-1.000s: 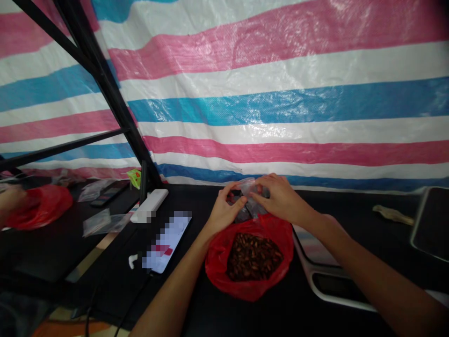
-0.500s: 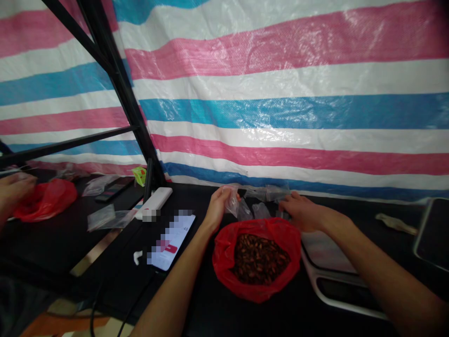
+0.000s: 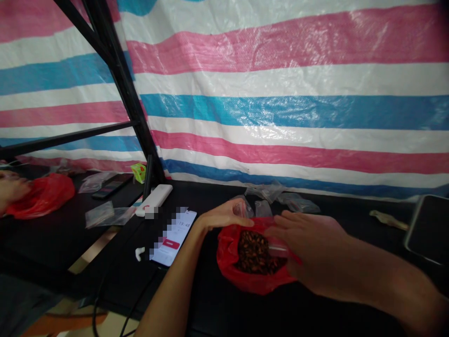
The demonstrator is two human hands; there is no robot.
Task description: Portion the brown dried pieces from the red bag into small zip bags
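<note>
A red plastic bag stands on the black table, its mouth rolled wide around small brown, glossy seeds or kernels. My left hand is at the bag's back left, its thumb over the rim and its fingers curled behind. Clear plastic shows by those fingertips, so what they grip is partly hidden. Over the right half of the bag is my right hand, back upward and slightly blurred. Beneath its fingers a clear, pinkish-looking piece lies against the kernels; its kind is unclear.
Clear plastic bags lie behind the red bag. On the left are a lit phone, a white earbud and a white power bank. Further left, another person's hand is at a second red bag. A dark-screened device is at right.
My right hand has come from the clear bags behind to over the red bag, and its arm now covers the white scale. My left hand has moved down to the red bag's rim.
</note>
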